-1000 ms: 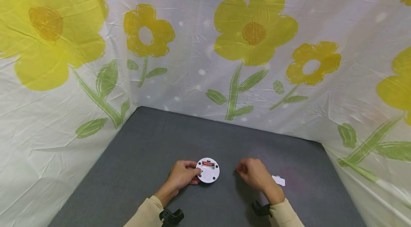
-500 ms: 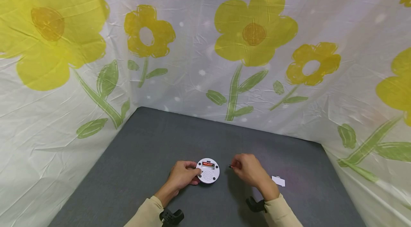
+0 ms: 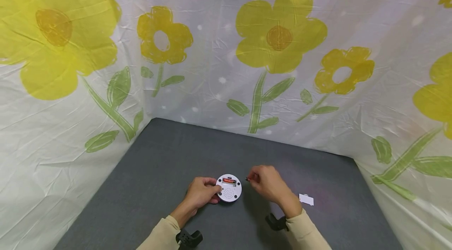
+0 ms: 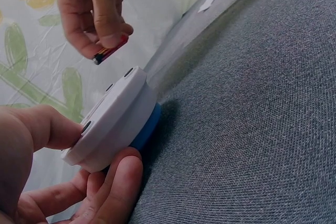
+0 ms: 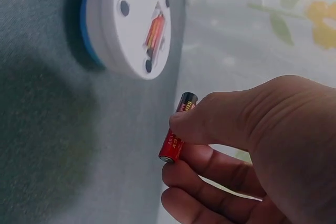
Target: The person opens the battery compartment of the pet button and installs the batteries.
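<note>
Right grip on glossy cylindrical battery, near smooth round device

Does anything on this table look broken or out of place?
Nothing looks broken or spilled. Only the small white plate, probably a cover, stands out: it lies loose on the table, apart from the round white device, where a battery shows uncovered.

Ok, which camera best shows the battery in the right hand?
The right wrist view: the battery is largest there, its lettering partly readable beside the thumb. The left wrist view shows it smaller, partly covered by the right hand; the head view, just a tiny piece.
</note>
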A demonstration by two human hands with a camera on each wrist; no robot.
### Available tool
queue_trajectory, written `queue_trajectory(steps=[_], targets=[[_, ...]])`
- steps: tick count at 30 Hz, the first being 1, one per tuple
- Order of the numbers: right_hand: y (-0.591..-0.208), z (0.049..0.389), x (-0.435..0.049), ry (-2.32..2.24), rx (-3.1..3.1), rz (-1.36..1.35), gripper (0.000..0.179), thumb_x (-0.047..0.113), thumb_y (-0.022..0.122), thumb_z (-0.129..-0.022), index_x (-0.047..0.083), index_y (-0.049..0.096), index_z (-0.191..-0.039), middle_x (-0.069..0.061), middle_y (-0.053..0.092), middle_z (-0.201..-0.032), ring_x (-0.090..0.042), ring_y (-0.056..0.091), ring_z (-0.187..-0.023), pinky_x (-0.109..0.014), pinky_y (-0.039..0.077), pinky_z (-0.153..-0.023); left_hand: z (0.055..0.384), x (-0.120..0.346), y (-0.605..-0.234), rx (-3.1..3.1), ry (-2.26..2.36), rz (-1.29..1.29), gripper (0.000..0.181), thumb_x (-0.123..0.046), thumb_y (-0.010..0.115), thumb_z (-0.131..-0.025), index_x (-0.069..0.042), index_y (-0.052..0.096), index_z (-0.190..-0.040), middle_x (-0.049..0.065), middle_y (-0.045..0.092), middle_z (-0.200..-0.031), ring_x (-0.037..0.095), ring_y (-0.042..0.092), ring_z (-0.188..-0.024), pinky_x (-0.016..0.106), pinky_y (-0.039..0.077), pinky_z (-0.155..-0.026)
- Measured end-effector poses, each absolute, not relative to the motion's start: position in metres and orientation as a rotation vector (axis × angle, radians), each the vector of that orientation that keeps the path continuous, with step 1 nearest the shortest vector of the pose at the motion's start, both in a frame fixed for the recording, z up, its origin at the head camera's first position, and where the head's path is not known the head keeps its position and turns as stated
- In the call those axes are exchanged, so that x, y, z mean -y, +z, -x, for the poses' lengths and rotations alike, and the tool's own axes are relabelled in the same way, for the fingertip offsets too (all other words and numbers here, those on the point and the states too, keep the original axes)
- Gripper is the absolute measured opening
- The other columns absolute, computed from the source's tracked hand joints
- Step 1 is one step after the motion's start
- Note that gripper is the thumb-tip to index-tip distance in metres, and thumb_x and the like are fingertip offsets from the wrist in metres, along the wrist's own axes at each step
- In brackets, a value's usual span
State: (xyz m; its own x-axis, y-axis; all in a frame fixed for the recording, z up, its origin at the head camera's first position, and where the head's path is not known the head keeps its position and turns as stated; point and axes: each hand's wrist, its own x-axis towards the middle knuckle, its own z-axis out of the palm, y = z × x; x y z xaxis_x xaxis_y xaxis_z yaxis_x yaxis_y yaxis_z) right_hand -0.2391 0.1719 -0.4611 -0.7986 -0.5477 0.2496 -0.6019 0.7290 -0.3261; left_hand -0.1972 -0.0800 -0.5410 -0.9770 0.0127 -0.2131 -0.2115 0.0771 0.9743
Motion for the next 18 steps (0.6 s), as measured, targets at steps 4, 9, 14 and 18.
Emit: queue_trajectory(steps=[4,9,14,18], targets=[[-0.458,0.239,-0.165,0.603,2.799,-0.953,0.013,0.0,0.08,-0.087,0.013,0.078,-0.087,0.007,0.067,-0.074,-0.002,0.055,-0.067,-0.023,0.047,-0.059,0.198,0.079,-0.542,-2.174,2.027,0.198,0.039,-0.008,0.078,-0.09,0.01,0.071,-0.125,0.008,0.08,-0.09,0.015,0.075,-0.066,0.03,0.067,-0.062],[-0.455,0.24,-0.156,0.615,2.805,-0.978,0.011,-0.001,0.079,-0.088,0.01,0.08,-0.089,0.006,0.067,-0.075,-0.003,0.056,-0.067,-0.023,0.048,-0.06,0.198,0.079,-0.543,-2.174,2.024,0.205,0.041,-0.008,0.078,-0.09,0.01,0.071,-0.126,0.008,0.08,-0.09,0.015,0.075,-0.066,0.03,0.067,-0.061],[-0.453,0.24,-0.148,0.605,2.789,-1.014,0.01,-0.001,0.079,-0.088,0.01,0.08,-0.089,0.005,0.068,-0.076,-0.004,0.057,-0.068,-0.023,0.05,-0.061,0.197,0.079,-0.542,-2.184,2.018,0.206,0.041,-0.008,0.078,-0.09,0.01,0.071,-0.126,0.008,0.08,-0.09,0.014,0.075,-0.066,0.029,0.066,-0.061],[-0.451,0.241,-0.141,0.6,2.798,-1.026,0.01,0.001,0.08,-0.089,0.01,0.08,-0.09,0.005,0.068,-0.076,-0.004,0.057,-0.067,-0.023,0.049,-0.06,0.197,0.079,-0.541,-2.177,2.03,0.196,0.04,-0.007,0.077,-0.089,0.01,0.071,-0.125,0.007,0.08,-0.088,0.014,0.075,-0.065,0.029,0.066,-0.061]])
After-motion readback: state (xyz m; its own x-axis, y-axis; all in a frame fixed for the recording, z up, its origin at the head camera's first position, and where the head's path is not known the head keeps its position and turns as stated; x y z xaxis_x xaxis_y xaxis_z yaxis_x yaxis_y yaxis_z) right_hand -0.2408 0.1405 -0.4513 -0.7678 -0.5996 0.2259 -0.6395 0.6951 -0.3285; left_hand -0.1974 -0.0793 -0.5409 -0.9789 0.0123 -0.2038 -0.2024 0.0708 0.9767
